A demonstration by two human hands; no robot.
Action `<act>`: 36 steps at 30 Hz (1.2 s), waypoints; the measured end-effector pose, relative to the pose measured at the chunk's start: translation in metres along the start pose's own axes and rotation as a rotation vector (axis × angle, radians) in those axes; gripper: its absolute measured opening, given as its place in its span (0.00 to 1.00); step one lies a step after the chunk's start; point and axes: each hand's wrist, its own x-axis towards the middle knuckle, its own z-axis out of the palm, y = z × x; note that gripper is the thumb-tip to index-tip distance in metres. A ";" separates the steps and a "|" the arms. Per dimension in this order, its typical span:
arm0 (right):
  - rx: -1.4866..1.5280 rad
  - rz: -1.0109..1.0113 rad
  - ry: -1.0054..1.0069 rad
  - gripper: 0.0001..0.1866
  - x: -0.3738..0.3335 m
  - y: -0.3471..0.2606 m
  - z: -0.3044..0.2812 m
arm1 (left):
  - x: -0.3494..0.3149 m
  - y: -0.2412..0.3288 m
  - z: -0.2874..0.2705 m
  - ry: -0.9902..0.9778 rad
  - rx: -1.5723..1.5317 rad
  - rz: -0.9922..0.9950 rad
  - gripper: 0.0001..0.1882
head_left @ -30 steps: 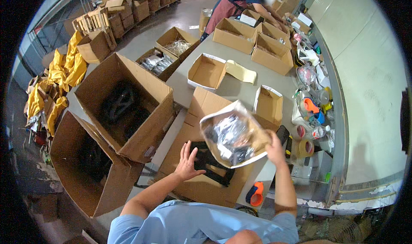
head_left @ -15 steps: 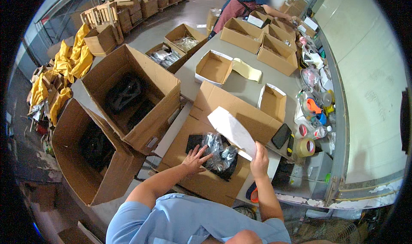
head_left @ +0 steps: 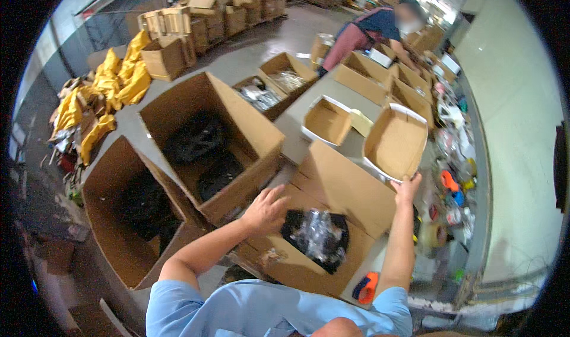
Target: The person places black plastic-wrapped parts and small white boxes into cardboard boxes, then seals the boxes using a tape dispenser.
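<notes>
My right hand [head_left: 407,188] grips the near edge of a shallow cardboard tray [head_left: 395,140] with a white rim and brown inside. My left hand [head_left: 265,209] is raised and slightly blurred, its fingers loosely apart and holding nothing. It hovers left of a black item [head_left: 333,235] with crumpled clear plastic wrap [head_left: 320,233] on it; what the item is I cannot tell. Both lie on an opened-out cardboard box [head_left: 350,188] in front of me. Another white-rimmed tray [head_left: 326,120] stands beyond, beside a pale yellow sheet [head_left: 361,123].
Two tall open cartons [head_left: 237,123] [head_left: 113,218] with black contents stand at left. Smaller boxes [head_left: 288,70] line the table's far side, where a co-worker [head_left: 371,31] bends over. Tape rolls [head_left: 433,235] and bottles crowd the right edge. An orange-and-black tool [head_left: 366,286] lies near my right forearm.
My right hand has moved up and away, and the white piece it held edge-on now shows as a tray's brown inside. My left hand has lifted off the plastic wrap. The view has shifted.
</notes>
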 end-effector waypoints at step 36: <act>-1.088 -0.237 -0.136 0.09 -0.260 0.090 -0.002 | 0.062 -0.436 -0.091 -0.163 0.047 -0.604 0.37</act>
